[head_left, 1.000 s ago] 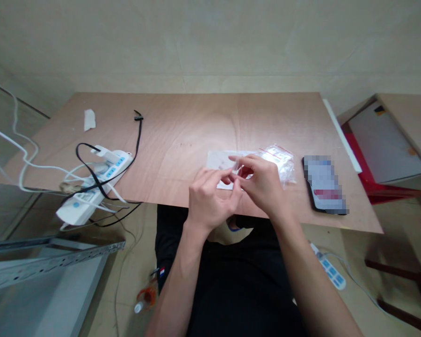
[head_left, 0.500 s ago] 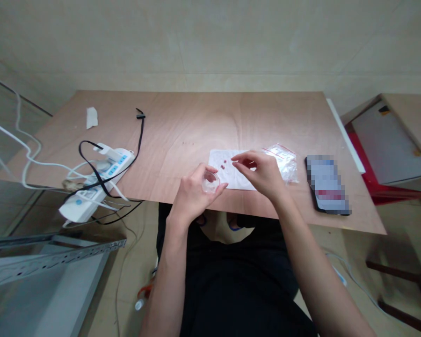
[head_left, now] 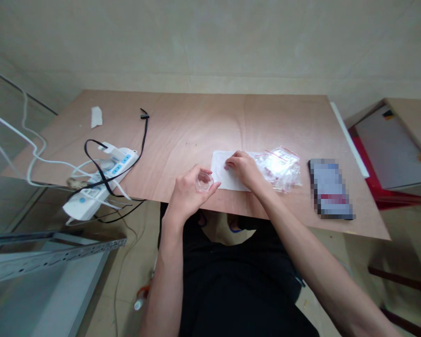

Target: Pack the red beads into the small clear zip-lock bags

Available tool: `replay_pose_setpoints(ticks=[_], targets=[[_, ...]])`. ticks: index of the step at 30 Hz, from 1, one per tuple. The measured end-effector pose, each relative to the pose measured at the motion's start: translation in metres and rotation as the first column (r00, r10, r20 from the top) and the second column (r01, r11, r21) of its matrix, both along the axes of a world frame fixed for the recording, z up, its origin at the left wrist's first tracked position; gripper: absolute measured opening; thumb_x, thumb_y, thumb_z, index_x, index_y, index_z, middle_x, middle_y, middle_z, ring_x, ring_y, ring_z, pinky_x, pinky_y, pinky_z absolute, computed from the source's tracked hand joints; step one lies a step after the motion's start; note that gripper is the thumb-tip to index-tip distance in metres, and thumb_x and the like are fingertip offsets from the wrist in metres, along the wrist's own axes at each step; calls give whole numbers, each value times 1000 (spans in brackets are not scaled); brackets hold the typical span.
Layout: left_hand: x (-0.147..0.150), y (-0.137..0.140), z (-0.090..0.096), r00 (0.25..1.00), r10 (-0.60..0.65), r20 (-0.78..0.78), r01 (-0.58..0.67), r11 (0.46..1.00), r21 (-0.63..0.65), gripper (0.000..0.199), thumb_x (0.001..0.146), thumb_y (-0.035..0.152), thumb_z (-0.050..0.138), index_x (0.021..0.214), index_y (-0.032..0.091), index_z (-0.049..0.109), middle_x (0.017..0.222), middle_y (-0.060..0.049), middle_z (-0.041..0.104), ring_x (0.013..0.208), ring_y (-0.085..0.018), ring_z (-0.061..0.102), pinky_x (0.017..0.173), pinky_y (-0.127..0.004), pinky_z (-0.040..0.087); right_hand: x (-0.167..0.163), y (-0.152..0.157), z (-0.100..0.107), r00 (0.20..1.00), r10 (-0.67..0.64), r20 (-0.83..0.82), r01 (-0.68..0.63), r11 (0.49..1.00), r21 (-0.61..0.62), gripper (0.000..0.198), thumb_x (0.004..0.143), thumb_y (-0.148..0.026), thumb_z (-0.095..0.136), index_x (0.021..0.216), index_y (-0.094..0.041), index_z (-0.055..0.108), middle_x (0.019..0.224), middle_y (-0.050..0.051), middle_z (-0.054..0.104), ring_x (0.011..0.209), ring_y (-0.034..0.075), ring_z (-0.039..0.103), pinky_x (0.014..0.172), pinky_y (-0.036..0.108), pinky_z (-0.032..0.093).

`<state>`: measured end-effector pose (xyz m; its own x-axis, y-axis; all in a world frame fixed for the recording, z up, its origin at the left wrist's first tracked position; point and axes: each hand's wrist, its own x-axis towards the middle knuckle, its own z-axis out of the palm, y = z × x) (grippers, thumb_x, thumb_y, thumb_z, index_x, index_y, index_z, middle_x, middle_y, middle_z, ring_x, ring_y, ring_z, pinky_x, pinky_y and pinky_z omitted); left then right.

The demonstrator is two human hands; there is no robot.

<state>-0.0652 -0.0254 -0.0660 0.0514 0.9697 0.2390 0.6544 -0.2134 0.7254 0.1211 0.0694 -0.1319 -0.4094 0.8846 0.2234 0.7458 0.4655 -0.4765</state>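
My left hand (head_left: 188, 194) curls around a small clear round cup (head_left: 205, 181), holding it by its sides above the table's front edge. The cup is tilted so its mouth shows. My right hand (head_left: 244, 168) is lowered onto a white sheet (head_left: 219, 175), its thumb and fingertips pressed together. A trace of dark red shows at those fingertips, where small reddish beads lay; whether one is pinched is hidden. Right beside that hand, clear zip bags (head_left: 280, 168) with red seal lines lie heaped partly over the sheet.
A phone (head_left: 331, 189) lies on the wooden table (head_left: 182, 121) at the right. At the left, a white power strip (head_left: 101, 185) carries tangled cables, and a black strap (head_left: 146, 133) runs past it. A scrap of white paper (head_left: 96, 117) lies farther back.
My right hand has moved down and left onto the sheet, covering the reddish beads that were visible. My left hand keeps holding the cup, with slight movement. The camera view has shifted slightly.
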Motion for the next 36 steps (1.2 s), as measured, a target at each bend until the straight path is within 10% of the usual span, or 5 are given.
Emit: replay_pose_setpoints(ticks=[24, 31, 36], targets=[[-3, -1, -3, 1000, -6, 31, 7, 1000, -23, 21, 75, 32, 74, 89, 20, 63, 75, -1, 71, 70, -15, 69, 68, -25, 55, -25, -25, 22, 986, -124, 113, 127, 992, -24, 23, 89, -7, 48, 85, -12, 71, 87, 17, 67, 84, 24, 58, 74, 35, 45], [16, 1, -8, 991, 10, 133, -11, 1000, 6, 25, 73, 27, 74, 92, 19, 60, 80, 0, 71, 74, -14, 68, 70, -25, 53, -22, -67, 78, 909, -45, -414, 44, 999, -14, 9, 87, -19, 63, 90, -16, 71, 83, 4, 69, 68, 13, 58, 65, 26, 45], [32, -2, -1, 983, -20, 183, 14, 999, 36, 22, 68, 13, 66, 86, 20, 57, 81, 1, 69, 73, -14, 65, 66, -24, 50, -24, -87, 92, 926, 52, -374, -63, 998, -18, 16, 88, -13, 57, 87, -19, 72, 83, 3, 68, 70, 12, 59, 64, 25, 45]])
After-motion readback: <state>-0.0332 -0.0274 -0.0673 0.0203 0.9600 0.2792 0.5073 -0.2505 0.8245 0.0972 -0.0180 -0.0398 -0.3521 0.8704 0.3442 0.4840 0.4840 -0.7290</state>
